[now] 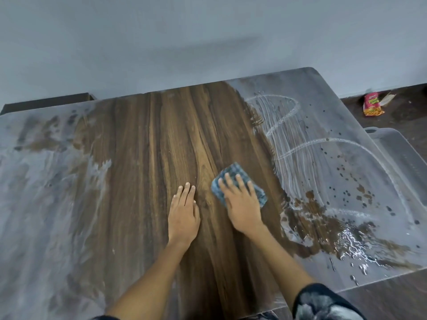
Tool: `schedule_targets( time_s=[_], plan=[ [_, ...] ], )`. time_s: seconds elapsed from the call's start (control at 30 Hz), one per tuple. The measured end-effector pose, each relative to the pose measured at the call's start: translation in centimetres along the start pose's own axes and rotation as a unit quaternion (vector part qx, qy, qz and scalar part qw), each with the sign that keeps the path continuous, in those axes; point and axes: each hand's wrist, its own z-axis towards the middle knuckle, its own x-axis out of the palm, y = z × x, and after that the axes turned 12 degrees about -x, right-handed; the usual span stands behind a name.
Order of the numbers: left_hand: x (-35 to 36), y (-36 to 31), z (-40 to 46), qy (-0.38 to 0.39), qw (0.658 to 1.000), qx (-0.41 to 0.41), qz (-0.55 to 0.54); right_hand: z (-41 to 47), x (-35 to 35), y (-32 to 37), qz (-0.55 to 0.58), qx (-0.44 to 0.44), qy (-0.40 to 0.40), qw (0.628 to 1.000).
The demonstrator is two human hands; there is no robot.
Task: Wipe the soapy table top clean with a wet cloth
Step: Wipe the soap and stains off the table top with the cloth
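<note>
A wooden table top (147,162) fills the view, its middle strip showing bare brown grain. Whitish soap film (328,158) with curved streaks covers the right part, and more soap film (39,192) covers the left part. A folded blue checked cloth (238,179) lies flat on the bare wood near the centre. My right hand (241,204) presses on the cloth with straight, spread fingers. My left hand (183,213) rests flat on the bare wood just left of the cloth, holding nothing.
A puddle of water (353,241) glistens near the table's right front edge. A red snack packet (372,104) lies on the dark floor beyond the right corner. A translucent plastic lid or tub (397,153) sits beside the table's right edge. A grey wall stands behind.
</note>
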Motion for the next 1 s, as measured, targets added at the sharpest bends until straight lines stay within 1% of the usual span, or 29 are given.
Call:
schedule_targets(
  time_s=[0.13,0.2,0.27,0.37,0.43,0.5,0.57,0.63,0.7,0.77,0.83,0.87,0.9,0.93,1.0],
  plan=[
    [-0.4,1.0,-1.7,0.007,1.000,0.008,-0.022,-7.1,0.6,2.6,0.006,-0.116,0.061,0.991],
    [-0.4,1.2,-2.0,0.004,1.000,0.010,-0.020,-10.7,0.3,1.6,0.011,-0.130,0.070,0.989],
    [-0.3,1.2,-2.1,0.005,1.000,0.009,-0.019,-12.2,-0.4,-0.8,0.012,-0.091,0.055,0.994],
    [-0.4,1.2,-2.3,0.007,1.000,0.006,-0.015,-10.4,-1.2,-3.8,0.034,0.018,0.053,0.998],
    [-0.5,1.5,-3.0,0.005,1.000,0.000,-0.014,-7.9,-1.0,-3.8,0.027,0.066,0.030,0.997],
    [-0.6,1.6,-3.8,0.002,1.000,-0.004,-0.015,-5.6,-0.6,-2.2,-0.001,0.082,0.021,0.996],
    [-0.7,1.7,-4.5,0.000,1.000,-0.006,-0.020,-4.9,-0.5,0.3,-0.001,0.037,0.016,0.999],
    [-0.7,1.8,-5.0,-0.001,1.000,-0.005,-0.023,-6.1,0.0,2.3,-0.006,-0.052,0.037,0.998],
    [-0.8,2.1,-5.4,-0.004,1.000,-0.003,-0.023,-8.7,0.6,3.3,-0.016,-0.139,0.068,0.988],
    [-0.8,2.4,-5.9,-0.008,1.000,-0.004,-0.024,-12.4,0.9,2.6,-0.026,-0.193,0.131,0.972],
    [-0.7,2.6,-6.3,-0.014,1.000,-0.010,-0.023,-15.4,1.2,0.3,-0.051,-0.249,0.157,0.954],
    [-0.6,2.6,-6.6,-0.016,1.000,-0.014,-0.021,-16.4,1.0,-1.3,-0.055,-0.261,0.158,0.951],
    [-0.6,2.5,-6.8,-0.019,0.999,-0.020,-0.018,-17.0,0.5,-2.9,-0.059,-0.245,0.156,0.955],
    [-0.4,2.3,-7.0,-0.022,0.999,-0.028,-0.016,-17.0,-0.4,-4.3,-0.052,-0.218,0.153,0.962],
    [-0.2,1.9,-7.4,-0.026,0.998,-0.049,-0.014,-15.8,-1.9,-6.5,-0.028,-0.153,0.113,0.981]
  ],
)
